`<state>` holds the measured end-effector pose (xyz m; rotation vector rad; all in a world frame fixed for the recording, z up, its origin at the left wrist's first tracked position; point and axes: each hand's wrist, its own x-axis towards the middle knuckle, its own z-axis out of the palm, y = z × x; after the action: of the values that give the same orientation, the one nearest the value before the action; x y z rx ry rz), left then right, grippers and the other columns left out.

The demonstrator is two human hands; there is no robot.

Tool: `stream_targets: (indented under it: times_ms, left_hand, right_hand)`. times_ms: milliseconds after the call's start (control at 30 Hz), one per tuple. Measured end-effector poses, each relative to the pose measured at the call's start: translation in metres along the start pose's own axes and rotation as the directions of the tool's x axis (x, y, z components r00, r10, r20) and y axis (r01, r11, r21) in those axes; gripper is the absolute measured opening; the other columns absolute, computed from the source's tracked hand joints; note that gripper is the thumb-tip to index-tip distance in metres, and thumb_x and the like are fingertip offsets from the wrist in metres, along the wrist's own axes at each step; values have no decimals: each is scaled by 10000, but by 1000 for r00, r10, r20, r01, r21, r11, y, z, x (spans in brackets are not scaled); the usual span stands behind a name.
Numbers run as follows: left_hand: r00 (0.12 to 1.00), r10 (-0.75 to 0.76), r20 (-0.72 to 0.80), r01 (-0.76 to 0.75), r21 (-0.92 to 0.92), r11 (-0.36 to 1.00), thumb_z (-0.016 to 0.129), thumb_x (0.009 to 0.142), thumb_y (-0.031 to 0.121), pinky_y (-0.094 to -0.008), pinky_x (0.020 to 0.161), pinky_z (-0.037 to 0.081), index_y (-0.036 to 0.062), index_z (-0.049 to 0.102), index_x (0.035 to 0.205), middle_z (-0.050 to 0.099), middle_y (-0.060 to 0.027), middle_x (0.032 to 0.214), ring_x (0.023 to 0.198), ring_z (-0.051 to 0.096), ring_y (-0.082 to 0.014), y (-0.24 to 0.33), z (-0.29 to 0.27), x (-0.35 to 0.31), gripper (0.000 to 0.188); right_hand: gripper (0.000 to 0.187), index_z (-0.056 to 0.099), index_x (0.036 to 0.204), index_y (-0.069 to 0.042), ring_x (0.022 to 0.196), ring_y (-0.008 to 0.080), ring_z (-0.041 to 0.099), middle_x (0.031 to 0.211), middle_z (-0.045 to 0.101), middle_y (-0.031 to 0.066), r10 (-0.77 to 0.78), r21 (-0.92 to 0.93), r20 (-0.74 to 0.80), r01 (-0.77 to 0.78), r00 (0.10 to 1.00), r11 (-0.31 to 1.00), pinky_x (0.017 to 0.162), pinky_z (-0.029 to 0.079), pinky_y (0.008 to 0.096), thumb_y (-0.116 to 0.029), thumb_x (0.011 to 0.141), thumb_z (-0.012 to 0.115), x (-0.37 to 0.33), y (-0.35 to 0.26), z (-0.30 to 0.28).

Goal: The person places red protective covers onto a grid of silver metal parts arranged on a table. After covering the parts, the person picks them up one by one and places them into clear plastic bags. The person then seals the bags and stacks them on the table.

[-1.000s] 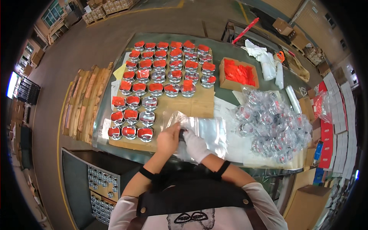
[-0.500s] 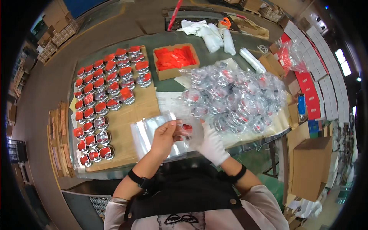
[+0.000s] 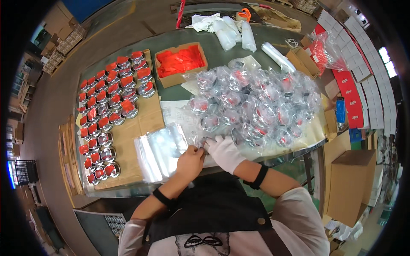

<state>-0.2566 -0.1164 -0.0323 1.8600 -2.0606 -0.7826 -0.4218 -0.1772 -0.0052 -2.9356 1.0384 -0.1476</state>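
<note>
The clear plastic bag [image 3: 197, 140] you are working on sits at the near edge of the bench [image 3: 174, 92], about midway along it; whatever is inside is mostly hidden by your fingers. Your bare left hand [image 3: 191, 161] pinches it from the left, thumb and fingers drawn together. Your right hand [image 3: 225, 155], in a white glove, grips it from the other side, its fingers bent over the top. Your 2 hands are close together, just about meeting.

Just left of your left hand, a flat stack of clear bags [image 3: 159, 152] overlaps the right side of a cardboard sheet [image 3: 136, 147]. Along the left part of that sheet, toward the bench's left edge, chrome fittings topped with red film [image 3: 114, 88] stand in rows. To the right of your hands, a heap of bagged chrome fittings [image 3: 261, 110] spreads toward the bench's right edge. Between the rows and the heap, farther from you, is an open carton of red film pieces [image 3: 161, 78]. White plastic rolls [image 3: 248, 37] lie near the bench's far edge.
</note>
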Motion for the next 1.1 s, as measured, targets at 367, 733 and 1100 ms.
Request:
stream_targets:
  times_ms: [367, 733, 1100]
  left_hand:
    - [961, 17, -275, -182, -586, 790, 689, 818, 118, -371, 691, 534, 53, 625, 1079, 545, -177, 1024, 840, 611, -279, -3, -26, -5, 276]
    - [879, -430, -207, 404, -158, 901, 698, 830, 301, -443, 693, 513, 44, 645, 794, 592, -148, 934, 793, 631, -333, -87, -11, -12, 265]
    - [842, -420, -339, 19, -760, 650, 743, 840, 144, -259, 575, 466, 2, 653, 952, 591, -16, 779, 648, 541, -94, -97, -97, -69, 203]
  right_hand:
    - [150, 591, 830, -44, 650, 258, 634, 734, 601, 131, 30, 181, 107, -49, 994, 982, 543, 517, 387, -171, 876, 526, 12, 16, -31]
    - [329, 595, 926, -3, 678, 296, 661, 806, 632, 157, 418, -169, -2, -413, 908, 895, 552, 543, 386, -308, 949, 477, 85, 54, 5]
    - [339, 670, 904, 34, 642, 154, 613, 694, 644, 108, 184, 856, 486, -508, 854, 97, 562, 468, 280, -290, 827, 730, 128, -108, -16]
